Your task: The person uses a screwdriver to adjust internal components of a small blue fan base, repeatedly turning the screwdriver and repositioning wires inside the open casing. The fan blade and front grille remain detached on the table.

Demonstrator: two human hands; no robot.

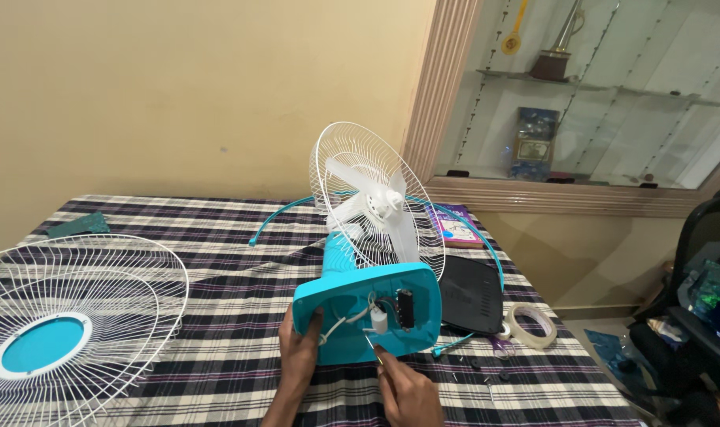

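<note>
Teal fan base (352, 316) gripped steady in my left hand (300, 356), I'd guide the thin tool (371, 346) pinched in my right hand (407, 391) straight, clear of the white wires (348, 320).

Even, soft indoor light — warm cast on the wall (178, 87), no hard shadows. Glare streaked the glass cabinet (605, 87) upper right. Centre was sharp; the white fan grille (67, 316) at the left edge bowed from wide-angle distortion. Dark clutter at far right stayed murky — underexposed.
</note>
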